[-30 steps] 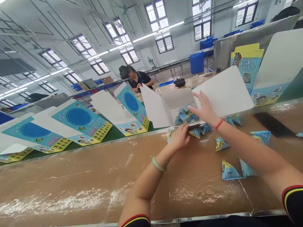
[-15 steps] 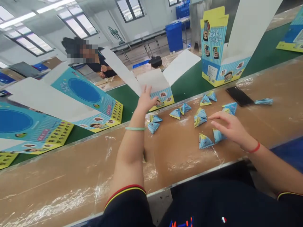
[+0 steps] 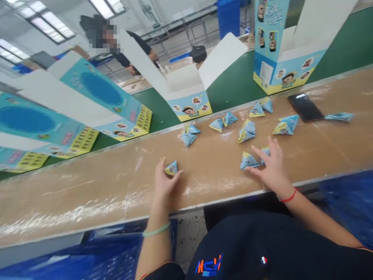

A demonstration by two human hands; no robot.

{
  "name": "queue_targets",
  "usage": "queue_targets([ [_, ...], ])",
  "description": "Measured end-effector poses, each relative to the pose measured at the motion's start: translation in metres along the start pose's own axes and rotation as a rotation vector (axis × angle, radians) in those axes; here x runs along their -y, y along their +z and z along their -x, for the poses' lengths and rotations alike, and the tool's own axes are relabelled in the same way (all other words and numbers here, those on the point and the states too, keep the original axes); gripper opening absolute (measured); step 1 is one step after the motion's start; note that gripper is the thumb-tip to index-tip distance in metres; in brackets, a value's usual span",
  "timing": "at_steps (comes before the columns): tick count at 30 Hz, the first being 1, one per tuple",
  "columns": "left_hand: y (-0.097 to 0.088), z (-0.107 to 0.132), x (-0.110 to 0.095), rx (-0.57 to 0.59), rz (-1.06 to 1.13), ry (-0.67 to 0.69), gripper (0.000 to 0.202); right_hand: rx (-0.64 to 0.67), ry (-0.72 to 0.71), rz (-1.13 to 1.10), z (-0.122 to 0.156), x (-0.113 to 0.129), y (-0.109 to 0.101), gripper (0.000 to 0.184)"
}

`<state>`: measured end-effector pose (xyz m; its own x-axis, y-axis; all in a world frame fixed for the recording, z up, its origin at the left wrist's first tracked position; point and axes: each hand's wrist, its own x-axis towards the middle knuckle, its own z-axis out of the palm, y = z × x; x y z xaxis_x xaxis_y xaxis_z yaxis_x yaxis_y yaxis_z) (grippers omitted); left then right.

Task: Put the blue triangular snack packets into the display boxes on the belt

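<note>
Near the table's middle, a single blue-and-yellow pyramid-shaped packet (image 3: pixel 171 168) lies between the thumb and fingers of my left hand (image 3: pixel 165 182). Those fingers are apart, not visibly closed on it. My right hand (image 3: pixel 271 167) spreads its fingers over a pair of similar packets: one packet (image 3: pixel 248 160) shows by the thumb, while the other packet (image 3: pixel 264 154) is partly hidden behind the fingers. More packets lie in small groups beyond, among them a pair (image 3: pixel 223 121), a cluster (image 3: pixel 247 131) and a group (image 3: pixel 286 125) above my right hand.
A white-flapped open carton (image 3: pixel 190 105) stands across the table, with a taller carton (image 3: pixel 271 66) to its right and several cartons (image 3: pixel 96 89) leftward. A phone (image 3: pixel 305 107) and a flat wrapper (image 3: pixel 339 117) lie at right. Opposite sits a person (image 3: pixel 128 58).
My left hand has drawn back from the open carton to the single packet, which my forearm hid before. My right hand has shifted slightly left and down over the near pair. The view has tilted downward.
</note>
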<state>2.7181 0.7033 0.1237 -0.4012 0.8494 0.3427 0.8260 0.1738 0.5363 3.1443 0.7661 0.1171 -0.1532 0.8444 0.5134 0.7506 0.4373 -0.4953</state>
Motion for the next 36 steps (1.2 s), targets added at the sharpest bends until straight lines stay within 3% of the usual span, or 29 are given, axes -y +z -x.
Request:
queue_targets([
  [4, 0.033, 0.002, -0.042, 0.021, -0.006, 0.050, 0.029, 0.081, -0.046, 0.064, -0.024, 0.005, 0.015, 0.032],
  [10, 0.067, 0.023, -0.106, 0.278, 0.221, 0.316, 0.020, 0.003, -0.092, 0.051, -0.017, -0.036, -0.005, 0.014],
  [14, 0.085, 0.025, -0.133, 0.471, 0.215, 0.429, 0.018, -0.172, -0.026, 0.066, -0.003, -0.067, -0.026, 0.020],
  [19, 0.102, -0.008, -0.163, 0.594, 0.208, 0.590, 0.017, -0.138, -0.027, 0.106, 0.009, -0.076, -0.027, 0.036],
  [23, 0.120, -0.022, -0.175, 0.545, 0.287, 0.668, 0.016, -0.085, 0.135, 0.134, 0.015, -0.082, -0.025, 0.059],
  [26, 0.133, -0.020, -0.174, 0.505, 0.329, 0.648, 0.017, 0.052, 0.117, 0.130, 0.020, -0.094, -0.031, 0.067],
  [28, 0.139, -0.017, -0.171, 0.491, 0.346, 0.631, 0.020, 0.111, 0.059, 0.094, 0.017, -0.101, -0.038, 0.061],
  [30, 0.144, -0.014, -0.171, 0.464, 0.351, 0.605, 0.023, 0.105, -0.026, -0.005, 0.000, -0.106, -0.048, 0.052],
  [32, 0.147, -0.013, -0.174, 0.449, 0.342, 0.574, 0.026, 0.001, -0.101, -0.145, -0.041, -0.108, -0.064, 0.051],
  [34, 0.148, -0.014, -0.179, 0.453, 0.331, 0.555, 0.029, -0.185, -0.122, -0.297, -0.107, -0.105, -0.085, 0.061],
  [36, 0.150, -0.014, -0.183, 0.460, 0.329, 0.553, 0.031, -0.355, -0.086, -0.471, -0.192, -0.101, -0.106, 0.078],
])
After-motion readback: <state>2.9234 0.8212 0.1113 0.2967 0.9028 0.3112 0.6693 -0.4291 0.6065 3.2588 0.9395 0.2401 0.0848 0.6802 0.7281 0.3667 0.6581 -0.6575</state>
